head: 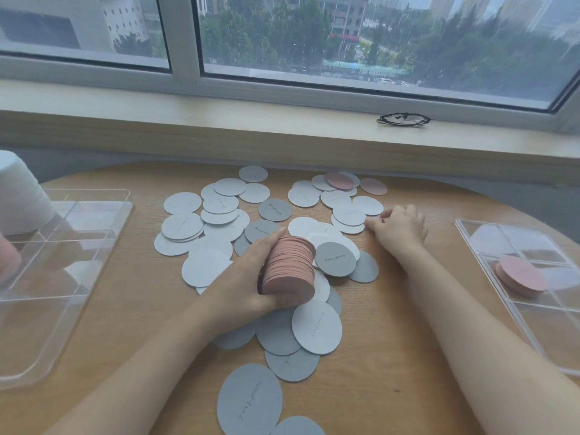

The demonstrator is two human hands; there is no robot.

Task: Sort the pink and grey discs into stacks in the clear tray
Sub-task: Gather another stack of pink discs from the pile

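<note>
Folded black glasses (403,119) lie on the window sill (219,120); far left below it, perhaps a white paper roll (18,193).

Both bare forearms reach forward over the table. The left hand (251,277) curls its fingers and thumb around a stack held on its side; the right hand (400,229), farther out, rests knuckles up, fingers curled, fingertips pinched together.

Disc lettering (334,258) too blurred
</note>
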